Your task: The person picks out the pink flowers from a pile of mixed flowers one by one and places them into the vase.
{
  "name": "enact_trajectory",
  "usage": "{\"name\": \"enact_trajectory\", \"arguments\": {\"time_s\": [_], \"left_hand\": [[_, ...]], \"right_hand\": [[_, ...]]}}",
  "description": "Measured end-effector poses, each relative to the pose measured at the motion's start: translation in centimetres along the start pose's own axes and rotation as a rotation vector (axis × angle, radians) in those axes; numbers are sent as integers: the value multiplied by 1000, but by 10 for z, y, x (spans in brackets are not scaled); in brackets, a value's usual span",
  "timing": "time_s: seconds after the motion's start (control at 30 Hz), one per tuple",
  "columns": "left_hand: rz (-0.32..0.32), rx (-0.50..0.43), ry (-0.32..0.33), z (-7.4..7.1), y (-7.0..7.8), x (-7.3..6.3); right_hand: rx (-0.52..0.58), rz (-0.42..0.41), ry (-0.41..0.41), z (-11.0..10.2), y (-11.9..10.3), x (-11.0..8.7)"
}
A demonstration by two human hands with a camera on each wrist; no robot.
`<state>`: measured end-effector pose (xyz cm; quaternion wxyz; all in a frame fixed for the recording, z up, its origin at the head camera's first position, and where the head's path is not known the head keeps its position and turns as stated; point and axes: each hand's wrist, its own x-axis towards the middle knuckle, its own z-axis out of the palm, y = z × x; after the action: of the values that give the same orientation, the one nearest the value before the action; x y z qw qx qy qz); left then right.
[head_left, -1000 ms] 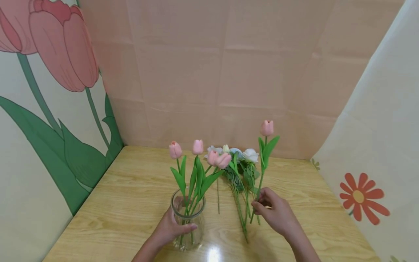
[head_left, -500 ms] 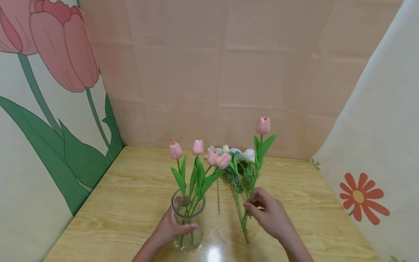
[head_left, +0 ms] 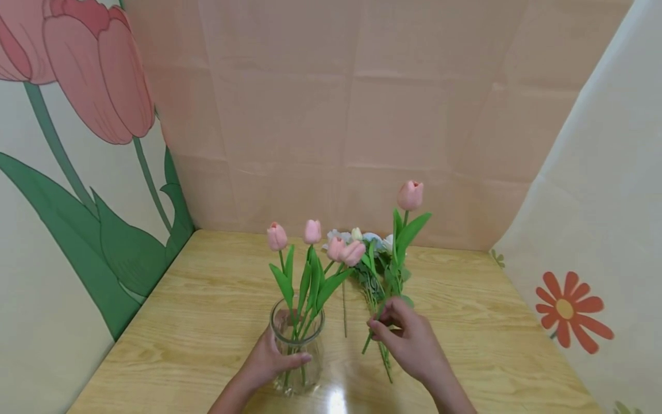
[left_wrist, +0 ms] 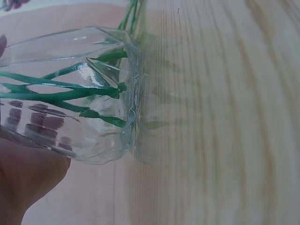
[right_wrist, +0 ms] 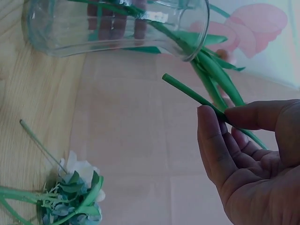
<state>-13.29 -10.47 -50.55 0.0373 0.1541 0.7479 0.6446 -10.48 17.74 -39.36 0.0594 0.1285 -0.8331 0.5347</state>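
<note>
A clear glass vase (head_left: 297, 351) stands on the table, gripped around its side by my left hand (head_left: 269, 357). Several pink tulips (head_left: 312, 232) lean in it, their green stems (left_wrist: 61, 95) crossing near the bottom in the left wrist view. My right hand (head_left: 408, 339) pinches the stem of another pink tulip (head_left: 411, 195) between thumb and fingertips. This tulip is upright with a slight tilt, its cut stem end (right_wrist: 176, 84) pointing toward the vase in the right wrist view. It is apart from the vase, to its right.
White and pale blue flowers with green leaves (head_left: 380, 270) lie on the wooden table (head_left: 207, 299) behind my right hand. One thin stem (head_left: 345, 313) lies beside them. A pink backdrop (head_left: 336, 115) rises behind the table, with printed floral sheets (head_left: 595, 201) at both sides.
My right hand has moved left toward the vase with the tulip, which now overlaps the lying flowers. My left hand and the vase have stayed in place.
</note>
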Motion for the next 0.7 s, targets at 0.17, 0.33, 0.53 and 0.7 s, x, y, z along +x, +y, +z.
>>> {"name": "enact_trajectory", "arguments": {"time_s": [0.17,0.33,0.53,0.7], "left_hand": [[1,2,3,0,-1,0],[-8,13,3,0,-2,0],[-18,23,20,1,0,-1],[-32,28,21,1,3,-1]], "right_hand": [[4,-7,13,6,-8,-1],[9,-84,48,9,-16,-1],[28,-211,64,16,-25,1],[51,-215,63,22,-34,4]]}}
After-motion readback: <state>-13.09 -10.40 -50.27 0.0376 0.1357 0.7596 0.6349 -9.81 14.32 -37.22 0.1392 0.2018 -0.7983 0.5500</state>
